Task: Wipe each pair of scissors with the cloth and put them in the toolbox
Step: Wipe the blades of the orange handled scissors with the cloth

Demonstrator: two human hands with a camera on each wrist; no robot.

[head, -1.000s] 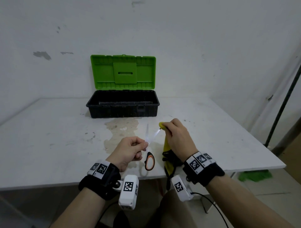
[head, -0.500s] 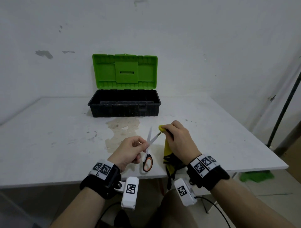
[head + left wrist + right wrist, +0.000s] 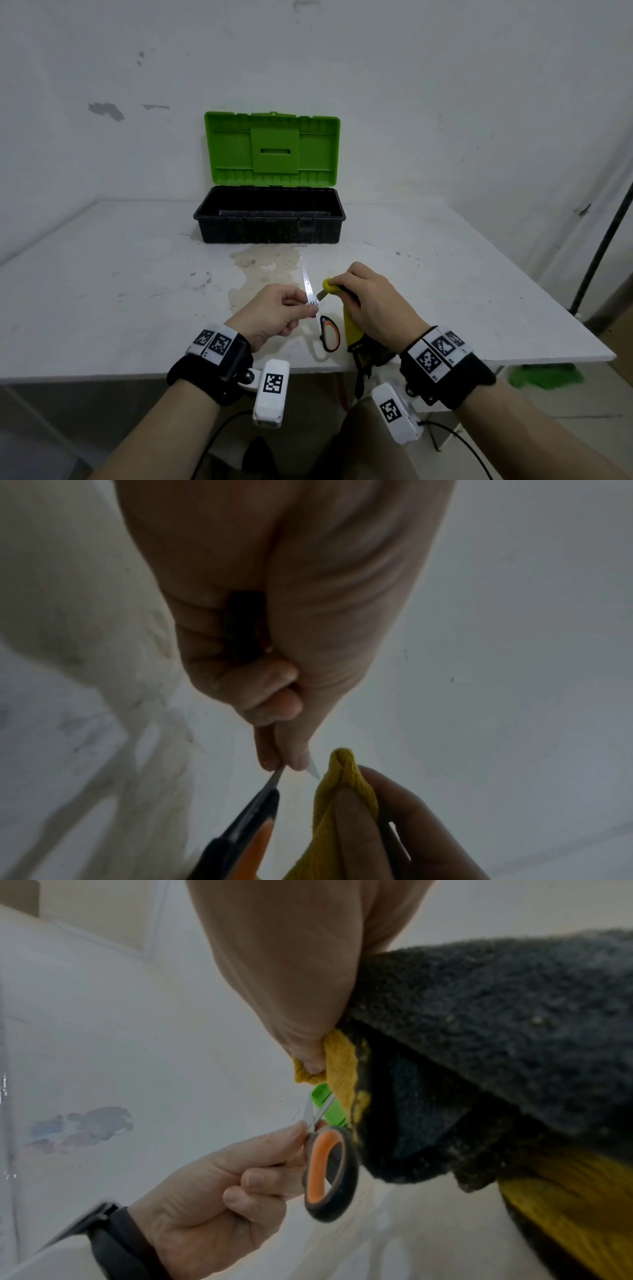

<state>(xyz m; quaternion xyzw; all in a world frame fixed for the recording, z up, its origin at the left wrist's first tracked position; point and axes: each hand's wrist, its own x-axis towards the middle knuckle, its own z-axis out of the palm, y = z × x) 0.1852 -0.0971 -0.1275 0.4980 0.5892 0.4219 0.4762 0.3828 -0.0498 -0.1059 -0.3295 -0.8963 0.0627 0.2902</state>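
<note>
Left hand (image 3: 281, 313) is pinching the scissors (image 3: 317, 308) at the pivot, blades splayed open, orange-and-black handle loop hanging toward me. Right hand (image 3: 373, 301) is gripping the cloth (image 3: 352, 329), yellow on one face and dark grey fleece on the other, folded over the right blade with its tail hanging past the surface (image 3: 102, 291) edge. To wipe well, I'm thinking: keep the pinch at the pivot firm, draw the fold from pivot out to tip, fingers behind the edge. The left blade is pointing up and away, bare and shiny, so I judge it's due next. Further back, the toolbox (image 3: 270, 224) is sitting open, black tub, green lid upright, contents not discernible.
</note>
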